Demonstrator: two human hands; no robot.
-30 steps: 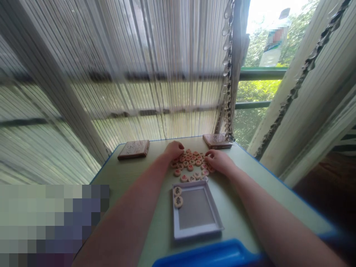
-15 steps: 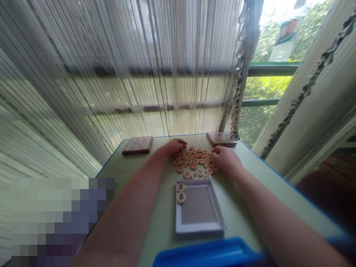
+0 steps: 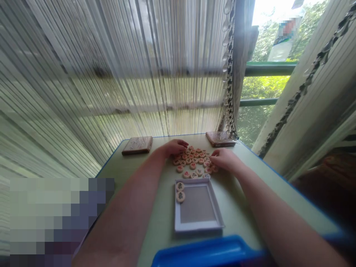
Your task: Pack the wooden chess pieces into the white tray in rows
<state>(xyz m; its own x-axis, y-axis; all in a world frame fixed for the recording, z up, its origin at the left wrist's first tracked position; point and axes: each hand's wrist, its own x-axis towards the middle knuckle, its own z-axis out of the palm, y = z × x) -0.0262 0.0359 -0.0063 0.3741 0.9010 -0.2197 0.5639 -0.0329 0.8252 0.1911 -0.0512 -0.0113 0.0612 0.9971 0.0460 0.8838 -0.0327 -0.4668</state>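
Round wooden Chinese chess pieces point(image 3: 193, 166), with red or dark characters, lie in a loose cluster in the middle of the table. My left hand point(image 3: 176, 147) rests at the cluster's far left edge, fingers stretched out over the pieces. On the right side, my right hand point(image 3: 221, 158) has its fingers drawn together at the cluster's edge; whatever is between the fingertips is hidden. Nearer to me lies a shallow white box tray point(image 3: 219, 209). Two chess pieces with dark characters point(image 3: 180, 196) sit along its left wall, towards the far corner.
Flat boxes stand at the back of the pale green table point(image 3: 155, 218): one at the left point(image 3: 137, 145), one at the right point(image 3: 220, 138). A blue plastic object point(image 3: 205, 252) is at the near edge. String curtains point(image 3: 172, 92) hang behind.
My right hand has shifted slightly down and left at the cluster's edge. My left hand has barely moved, and the two pieces in the tray stay where they were.
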